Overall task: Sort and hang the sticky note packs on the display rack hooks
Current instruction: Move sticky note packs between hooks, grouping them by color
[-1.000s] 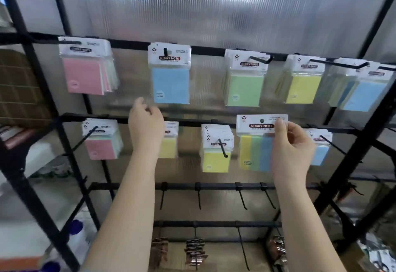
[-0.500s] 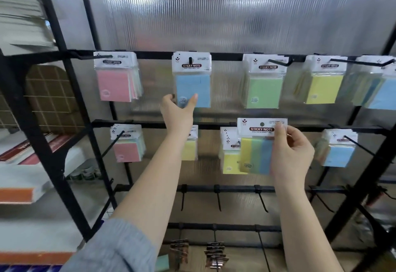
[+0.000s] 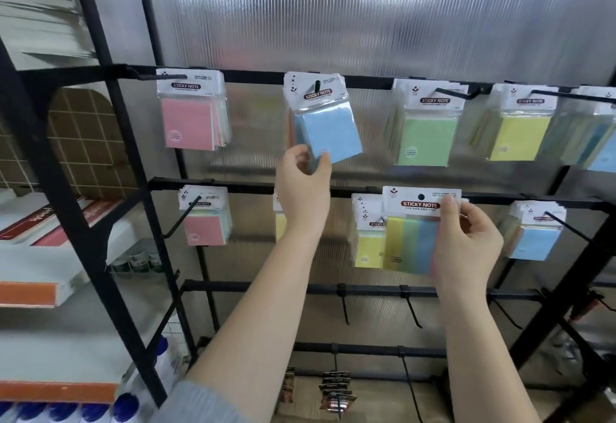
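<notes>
My left hand (image 3: 303, 182) pinches the bottom corner of the blue sticky note pack (image 3: 325, 129), which hangs tilted on a top-row hook (image 3: 317, 84). A multicolour pack (image 3: 415, 232) with yellow, green and blue stripes is held by its right side in my right hand (image 3: 466, 242), in front of the second rail (image 3: 233, 186). Pink packs (image 3: 193, 119), green packs (image 3: 426, 129) and yellow packs (image 3: 520, 129) hang along the top rail. On the second rail hang pink-fronted packs (image 3: 203, 219), yellow packs (image 3: 365, 239) and blue packs (image 3: 533, 236).
Empty black hooks (image 3: 411, 309) stick out from the third rail, and small dark items (image 3: 336, 392) hang on the lowest one. White shelves with orange edges (image 3: 40, 292) and blue-capped bottles (image 3: 126, 404) stand at the left. The black rack frame (image 3: 83, 162) slants across the left side.
My left hand rose from the second row to the blue pack and took its lower corner, tilting it. My right hand stays holding the multicolour pack. The view shifted left.
</notes>
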Demonstrator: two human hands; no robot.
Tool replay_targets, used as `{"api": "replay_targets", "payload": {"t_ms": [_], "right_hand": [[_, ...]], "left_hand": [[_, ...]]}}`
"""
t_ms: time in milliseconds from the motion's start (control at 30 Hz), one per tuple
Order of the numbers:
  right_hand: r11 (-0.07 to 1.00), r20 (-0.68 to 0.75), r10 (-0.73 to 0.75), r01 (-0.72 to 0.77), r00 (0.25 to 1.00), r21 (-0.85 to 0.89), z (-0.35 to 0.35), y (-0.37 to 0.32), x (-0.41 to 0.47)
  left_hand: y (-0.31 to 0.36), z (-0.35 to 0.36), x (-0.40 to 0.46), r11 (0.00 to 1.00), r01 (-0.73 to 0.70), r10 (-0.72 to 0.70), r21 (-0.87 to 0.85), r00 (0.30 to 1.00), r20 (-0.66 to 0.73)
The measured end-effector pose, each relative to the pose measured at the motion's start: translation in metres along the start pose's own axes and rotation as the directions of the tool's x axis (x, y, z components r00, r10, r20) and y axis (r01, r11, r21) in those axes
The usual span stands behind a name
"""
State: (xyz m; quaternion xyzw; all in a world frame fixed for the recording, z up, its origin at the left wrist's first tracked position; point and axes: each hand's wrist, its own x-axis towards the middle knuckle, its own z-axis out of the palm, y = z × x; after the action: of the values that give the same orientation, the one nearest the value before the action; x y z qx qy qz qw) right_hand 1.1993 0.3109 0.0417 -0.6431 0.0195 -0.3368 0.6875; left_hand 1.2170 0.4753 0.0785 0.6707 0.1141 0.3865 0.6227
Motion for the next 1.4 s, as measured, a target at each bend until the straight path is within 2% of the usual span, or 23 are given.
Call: {"api": "replay_targets", "payload": {"t_ms": [133,233,433,500,600,667,767,1033,1200,1400], "right_hand": [[1.000,-0.025,-0.016,0.015,1.000,-0.026,0.003,-0.003,0.002],[0.999,-0.034,-0.012,0.011,0.999,-0.030,0.004,-0.002,0.003],[0.998,-0.046,0.001,-0.004,0.999,-0.056,0.003,0.000,0.006],[0.998,-0.045,0.000,-0.003,0.999,-0.067,0.002,0.001,0.007],[0.997,-0.044,0.004,-0.007,0.999,-0.074,0.002,0.001,0.007],[0.997,-0.044,0.006,-0.009,0.999,-0.079,0.004,0.001,0.008],[0.996,-0.041,-0.003,-0.001,0.999,-0.089,0.006,0.004,0.008],[0.994,-0.037,-0.012,0.008,0.999,-0.107,0.008,0.007,0.012],[0.994,-0.047,-0.014,0.008,0.999,-0.113,0.004,0.009,0.013],[0.995,-0.055,-0.009,0.003,0.998,-0.104,0.002,0.009,0.014]], "left_hand": [[0.001,0.006,-0.011,0.995,-0.025,0.040,-0.099,0.988,0.149],[-0.001,0.009,-0.011,0.991,-0.039,0.061,-0.125,0.982,0.180],[-0.004,0.010,-0.006,0.992,-0.040,0.061,-0.122,0.984,0.169],[-0.006,0.010,-0.002,0.994,-0.030,0.044,-0.108,0.991,0.126],[-0.009,0.010,0.008,0.993,-0.043,0.040,0.109,0.999,0.022],[-0.009,0.009,0.014,0.984,-0.032,0.028,0.176,0.999,0.026],[-0.010,0.010,0.016,0.994,-0.008,-0.003,0.109,0.995,0.096],[-0.004,0.022,-0.009,0.990,-0.069,0.040,0.121,0.973,0.226],[-0.001,0.021,-0.016,0.984,-0.113,0.093,0.137,0.985,0.146],[-0.001,0.023,-0.015,0.994,-0.103,0.098,0.038,0.986,0.133]]}}
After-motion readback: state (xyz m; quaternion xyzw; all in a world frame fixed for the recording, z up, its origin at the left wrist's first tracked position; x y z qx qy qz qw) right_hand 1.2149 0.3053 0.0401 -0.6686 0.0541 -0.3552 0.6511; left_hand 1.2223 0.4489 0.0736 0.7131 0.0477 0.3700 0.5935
